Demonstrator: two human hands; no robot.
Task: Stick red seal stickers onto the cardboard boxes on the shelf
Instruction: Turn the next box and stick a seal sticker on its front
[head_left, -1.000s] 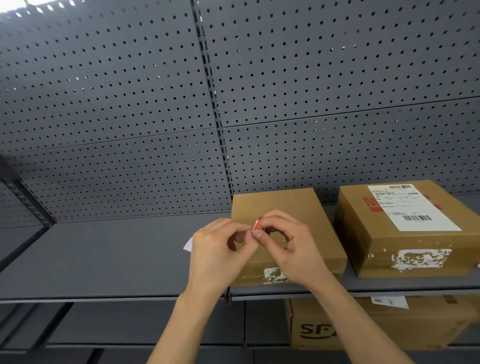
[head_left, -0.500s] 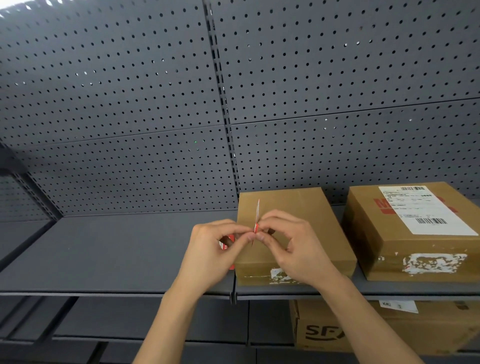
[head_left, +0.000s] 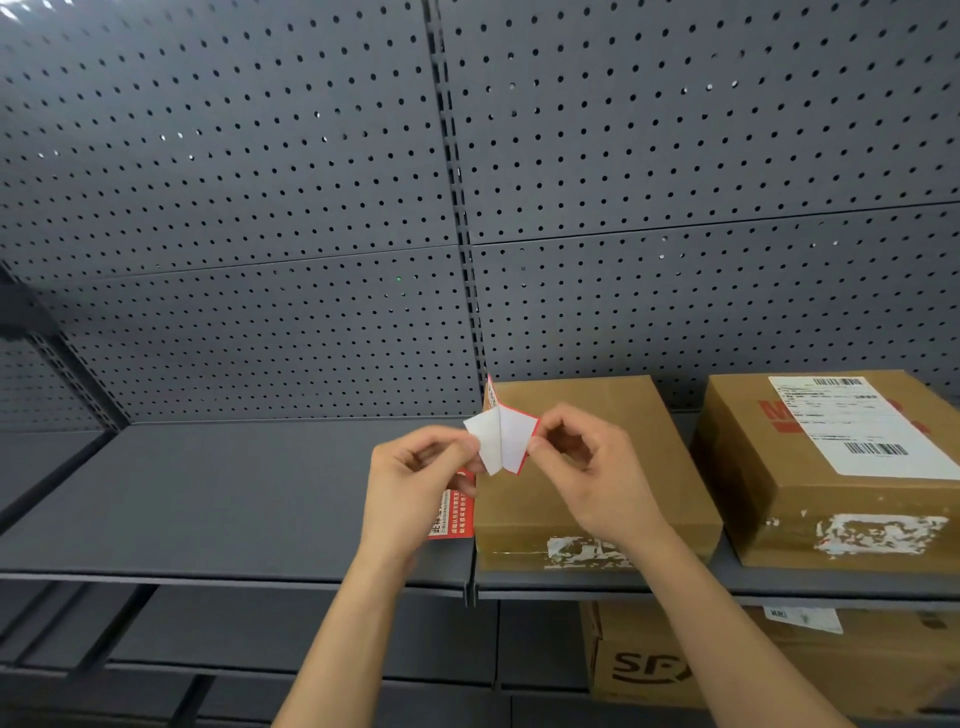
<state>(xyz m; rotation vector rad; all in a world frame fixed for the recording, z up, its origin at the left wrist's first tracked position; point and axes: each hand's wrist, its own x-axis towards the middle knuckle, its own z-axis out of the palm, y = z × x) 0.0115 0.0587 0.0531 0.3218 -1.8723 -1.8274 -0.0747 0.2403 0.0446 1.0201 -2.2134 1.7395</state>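
Peeling looks to be the step: your left hand (head_left: 415, 483) pinches the white backing (head_left: 480, 441), your right hand (head_left: 587, 467) pinches the red seal sticker (head_left: 514, 441), before the plain cardboard box (head_left: 597, 499) on the shelf (head_left: 234, 499). Next it likely needs freeing, then pressing flat on the box top.

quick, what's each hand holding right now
Left hand: pinches the left side of the seal sticker.
Right hand: pinches the seal sticker's right side.
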